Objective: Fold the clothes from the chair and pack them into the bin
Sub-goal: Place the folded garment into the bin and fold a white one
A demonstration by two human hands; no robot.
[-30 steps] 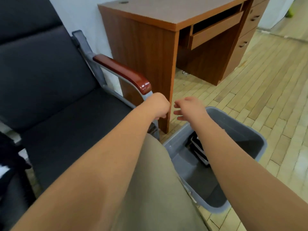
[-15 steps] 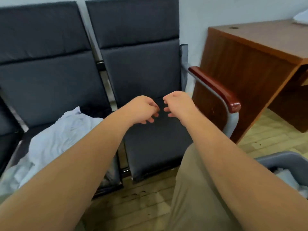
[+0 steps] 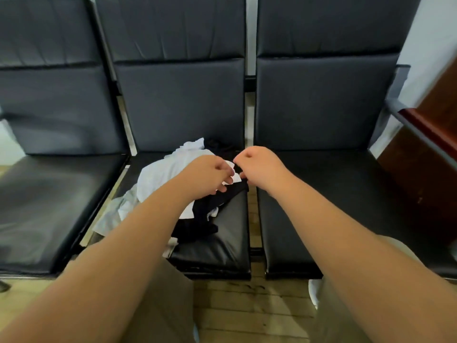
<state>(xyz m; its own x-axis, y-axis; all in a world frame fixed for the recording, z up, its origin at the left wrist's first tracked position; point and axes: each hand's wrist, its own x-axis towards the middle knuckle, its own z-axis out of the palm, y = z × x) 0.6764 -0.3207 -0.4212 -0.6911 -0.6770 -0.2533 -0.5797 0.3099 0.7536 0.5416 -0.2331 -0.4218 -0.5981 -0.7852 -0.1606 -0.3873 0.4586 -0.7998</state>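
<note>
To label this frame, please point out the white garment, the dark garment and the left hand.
white garment [image 3: 158, 174]: head view, its crumpled middle.
dark garment [image 3: 197, 229]: head view, its front fold.
left hand [image 3: 210, 174]: head view, back of the hand.

A row of three black padded leather chairs [image 3: 333, 194] stands on a pale wooden plank floor [image 3: 247, 305]. On the middle seat lies a loose heap of clothes: a crumpled white garment [image 3: 160, 174] towards the left and a black garment [image 3: 205, 219] partly under it. The left hand [image 3: 210, 175] and right hand [image 3: 259, 169] hang close together over the heap, fingers loosely curled; whether they touch the cloth is unclear. A reddish wooden armrest [image 3: 430, 129] shows at the right edge.
</note>
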